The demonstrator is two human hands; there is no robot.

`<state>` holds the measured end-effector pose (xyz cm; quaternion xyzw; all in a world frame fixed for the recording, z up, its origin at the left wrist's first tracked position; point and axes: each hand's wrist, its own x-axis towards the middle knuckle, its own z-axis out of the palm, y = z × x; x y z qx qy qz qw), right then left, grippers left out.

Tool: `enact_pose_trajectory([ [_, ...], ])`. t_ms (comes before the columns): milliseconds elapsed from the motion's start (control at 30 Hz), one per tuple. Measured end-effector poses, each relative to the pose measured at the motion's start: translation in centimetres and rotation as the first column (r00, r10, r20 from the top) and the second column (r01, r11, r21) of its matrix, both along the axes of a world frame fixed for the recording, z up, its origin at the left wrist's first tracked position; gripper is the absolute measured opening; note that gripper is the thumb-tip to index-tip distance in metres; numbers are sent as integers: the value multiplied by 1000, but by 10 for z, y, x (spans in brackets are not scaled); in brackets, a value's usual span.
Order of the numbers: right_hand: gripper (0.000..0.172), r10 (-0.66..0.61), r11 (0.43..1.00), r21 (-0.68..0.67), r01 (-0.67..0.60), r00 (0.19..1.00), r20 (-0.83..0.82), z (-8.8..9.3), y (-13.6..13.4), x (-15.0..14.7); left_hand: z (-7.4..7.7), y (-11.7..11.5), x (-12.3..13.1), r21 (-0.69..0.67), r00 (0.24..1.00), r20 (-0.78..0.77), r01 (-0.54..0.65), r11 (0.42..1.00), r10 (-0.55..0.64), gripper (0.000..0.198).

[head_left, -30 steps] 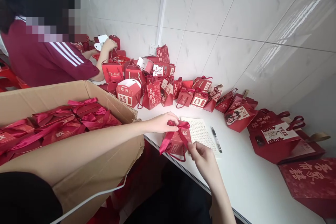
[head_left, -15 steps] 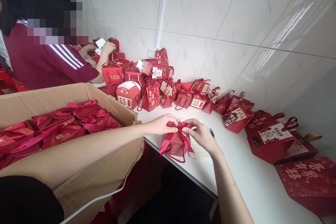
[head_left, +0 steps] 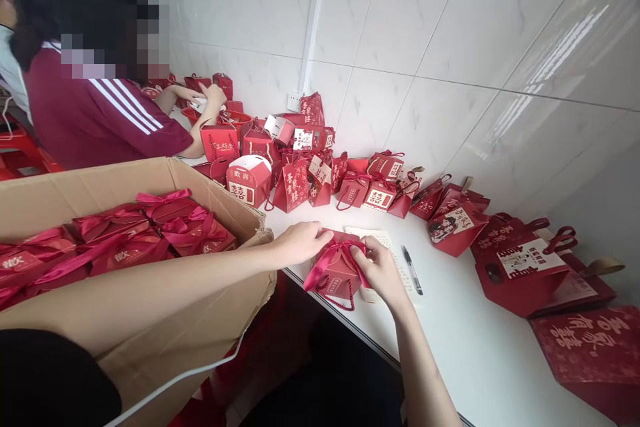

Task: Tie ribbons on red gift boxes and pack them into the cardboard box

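One box [head_left: 343, 285] stands at the counter [head_left: 465, 340] edge, lower centre, its bow [head_left: 339, 251] apparently tied. The right hand [head_left: 379, 271] has fingers pinching the bow; the left hand's [head_left: 299, 243] grip is unclear. Bowed boxes [head_left: 133, 254] sit in the left carton [head_left: 220, 323].

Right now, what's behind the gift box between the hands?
Handwritten paper shows behind and right of it, on the white table. The gift box and right hand cover part; anything written there can't be seen.
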<state>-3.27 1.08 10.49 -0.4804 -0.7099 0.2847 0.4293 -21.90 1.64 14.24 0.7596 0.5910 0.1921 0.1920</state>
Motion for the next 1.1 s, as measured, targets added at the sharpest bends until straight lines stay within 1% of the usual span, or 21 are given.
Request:
enact_pose_trajectory([
  [67,27,-8,1000,-15,8,1000,-26,-1,-1,-1,-5,2,2,45,1000,3,21,999,-21,30],
  [133,32,-19,1000,-19,18,998,-65,-2,-3,-2,-10,3,4,80,1000,4,15,997,-15,27],
  [233,39,-40,999,-12,38,988,-150,-4,-5,-4,-18,3,7,104,1000,5,-21,994,20,24],
  [300,41,-58,998,-9,58,975,-216,-7,-6,-7,-22,3,9,95,997,52,-60,994,55,22],
  [400,42,-115,993,-21,115,940,-321,-11,-5,-11,-27,4,14,91,984,147,-116,989,101,21],
  [500,41,-203,979,-71,191,884,-421,-14,-2,-12,-30,7,22,126,972,199,-152,980,126,21],
  [567,38,-238,971,-101,215,855,-462,-15,1,-12,-31,9,29,139,961,235,-179,974,143,20],
  [700,31,-259,966,-157,206,804,-536,-16,6,-8,-33,12,44,126,930,315,-241,962,192,20],
  [867,29,-286,957,-219,189,733,-617,-17,10,-5,-39,9,52,87,869,437,-296,951,231,23],
  [1000,31,-294,954,-239,181,724,-624,-20,11,-2,-48,10,52,30,814,528,-304,952,243,26],
  [1100,30,-263,959,-253,128,730,-630,-22,10,1,-53,13,51,3,771,592,-291,957,233,27],
])
